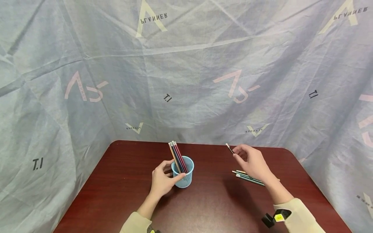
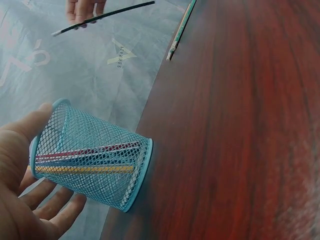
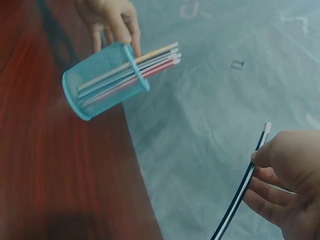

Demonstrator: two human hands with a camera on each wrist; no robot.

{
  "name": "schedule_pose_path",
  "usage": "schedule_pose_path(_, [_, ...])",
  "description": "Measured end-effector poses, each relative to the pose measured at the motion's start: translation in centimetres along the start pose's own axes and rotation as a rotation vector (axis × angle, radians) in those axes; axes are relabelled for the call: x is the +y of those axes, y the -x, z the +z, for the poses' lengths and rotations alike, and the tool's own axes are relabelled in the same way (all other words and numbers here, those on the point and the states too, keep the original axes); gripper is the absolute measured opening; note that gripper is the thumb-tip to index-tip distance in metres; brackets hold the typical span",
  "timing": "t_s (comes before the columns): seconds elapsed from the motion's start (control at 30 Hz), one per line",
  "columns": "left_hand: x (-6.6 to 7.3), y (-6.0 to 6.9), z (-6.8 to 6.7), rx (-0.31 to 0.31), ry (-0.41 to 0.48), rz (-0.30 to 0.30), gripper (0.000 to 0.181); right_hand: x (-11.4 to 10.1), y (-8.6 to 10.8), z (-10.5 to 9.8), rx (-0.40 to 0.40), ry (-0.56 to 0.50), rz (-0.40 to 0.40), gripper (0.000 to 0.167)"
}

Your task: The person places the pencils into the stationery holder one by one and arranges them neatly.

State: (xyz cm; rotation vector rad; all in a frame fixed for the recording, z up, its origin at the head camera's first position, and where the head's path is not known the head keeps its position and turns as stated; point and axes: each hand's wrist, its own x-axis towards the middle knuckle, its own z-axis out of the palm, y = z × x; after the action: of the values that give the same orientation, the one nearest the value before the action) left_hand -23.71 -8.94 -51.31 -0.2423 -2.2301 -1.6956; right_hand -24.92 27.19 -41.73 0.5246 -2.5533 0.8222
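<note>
In the head view, a blue cup (image 1: 184, 182) is gripped near its rim by the left hand (image 1: 162, 180) — leaning pencils (image 1: 178, 157) are held inside. A dark pencil (image 1: 230, 148) is pinched by the right hand (image 1: 253, 160); loose pencils (image 1: 250, 180) are seen on the table (image 1: 208, 207). From the left wrist, the cup is clasped between thumb and fingers. From the right wrist, the dark pencil is clamped — well apart from the cup.

The reddish table (image 1: 204, 207) bears a mesh cup (image 1: 183, 181) and pencils (image 1: 250, 180).
</note>
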Motion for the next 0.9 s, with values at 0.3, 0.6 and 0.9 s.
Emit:
schedule_pose_path(0.3, [-0.1, 0.0, 0.0, 0.006, -0.012, -0.002, 0.069, -2.4, -2.1, 0.8, 0.053, -0.098, -0.012, 0.009])
schedule_pose_path(0.6, [0.0, 0.0, -0.1, 0.006, -0.008, -0.003, 0.070, -4.9, -3.8, 1.9, 0.104, -0.312, -0.020, 0.009])
schedule_pose_path(0.9, [0.1, 0.0, 0.0, 0.004, -0.011, -0.004, 0.070, -8.3, -5.6, 3.3, 0.149, -0.566, -0.037, 0.009])
